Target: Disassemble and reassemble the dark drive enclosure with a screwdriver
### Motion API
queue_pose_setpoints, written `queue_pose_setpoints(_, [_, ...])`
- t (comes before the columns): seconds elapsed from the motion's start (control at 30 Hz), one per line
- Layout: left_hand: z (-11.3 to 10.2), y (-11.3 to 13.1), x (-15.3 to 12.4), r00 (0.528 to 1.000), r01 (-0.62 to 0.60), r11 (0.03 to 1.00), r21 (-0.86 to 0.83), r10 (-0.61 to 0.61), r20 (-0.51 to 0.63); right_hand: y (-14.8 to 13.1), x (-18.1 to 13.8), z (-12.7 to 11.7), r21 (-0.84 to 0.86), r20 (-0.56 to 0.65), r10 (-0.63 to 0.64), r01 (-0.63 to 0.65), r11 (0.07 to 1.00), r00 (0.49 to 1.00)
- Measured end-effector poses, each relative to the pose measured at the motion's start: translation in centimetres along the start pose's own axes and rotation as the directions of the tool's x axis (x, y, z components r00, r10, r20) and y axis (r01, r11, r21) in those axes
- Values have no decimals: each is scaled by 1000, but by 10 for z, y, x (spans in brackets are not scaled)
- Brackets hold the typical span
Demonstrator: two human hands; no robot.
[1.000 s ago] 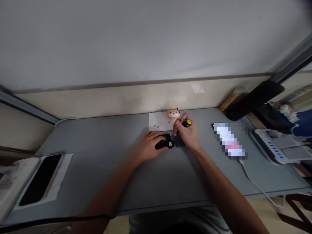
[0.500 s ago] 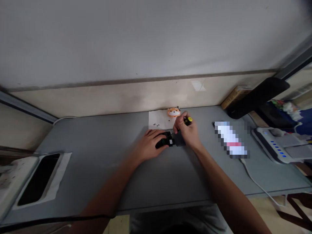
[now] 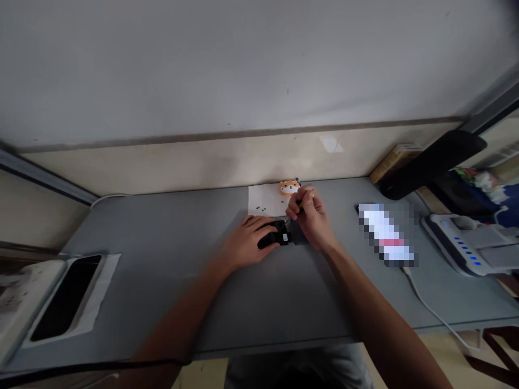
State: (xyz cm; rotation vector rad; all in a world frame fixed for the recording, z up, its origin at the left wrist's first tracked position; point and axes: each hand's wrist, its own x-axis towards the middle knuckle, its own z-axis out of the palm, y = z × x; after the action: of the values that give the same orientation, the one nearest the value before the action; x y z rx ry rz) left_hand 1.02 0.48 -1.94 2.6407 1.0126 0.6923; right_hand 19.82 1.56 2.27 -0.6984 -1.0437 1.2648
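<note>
My left hand (image 3: pixel 248 242) rests on the grey desk (image 3: pixel 162 254) with its fingers closed round a small black device (image 3: pixel 274 236) that bears a white label. My right hand (image 3: pixel 311 217) is closed on a small screwdriver with a black and yellow handle (image 3: pixel 300 203), held upright over the device's right end. Only a sliver of the handle shows between my fingers. Just behind lies a white sheet of paper (image 3: pixel 263 200) with a few tiny dark screws (image 3: pixel 260 208) on it, and an orange animal figurine (image 3: pixel 288 188) at its far right corner.
A pixelated white object (image 3: pixel 387 235) with a white cable lies to the right. Further right are a white device with blue lights (image 3: pixel 466 246) and a black lamp head (image 3: pixel 433 162). At the left, a black phone (image 3: pixel 65 297) lies on white paper. A wall stands behind the desk.
My right hand has turned and closed more over the screwdriver, so its yellow cap is now almost hidden. My left hand and the device have stayed put.
</note>
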Motion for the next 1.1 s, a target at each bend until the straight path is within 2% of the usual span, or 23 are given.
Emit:
queue_pose_setpoints(0.13, [2,-1,0,1000,-8,1000,-2,8,-16,-3,1,3,34,-21,19,-19,999,1000])
queue_pose_setpoints(0.27, [2,-1,0,1000,-10,1000,1,10,-22,-6,-2,3,45,19,66,-67,997,998])
queue_pose_setpoints(0.5, [0,1,1,1000,1,1000,-1,-1,-14,0,-2,0,11,-3,35,-35,999,999])
queue_pose_setpoints(0.6, [2,0,1,1000,-5,1000,1,5,-30,1,0,1,52,-13,13,-12,999,1000])
queue_pose_setpoints(0.77, [3,-1,0,1000,-10,1000,20,11,-26,-5,-1,2,71,-4,61,-60,996,998])
queue_pose_setpoints(1.0, [-1,1,1,1000,9,1000,6,-9,2,1,-4,0,-77,-20,-35,33,996,999])
queue_pose_setpoints(1.1, [-2,1,0,1000,3,1000,19,-3,-1,-1,-2,2,-15,-23,-23,23,1000,999])
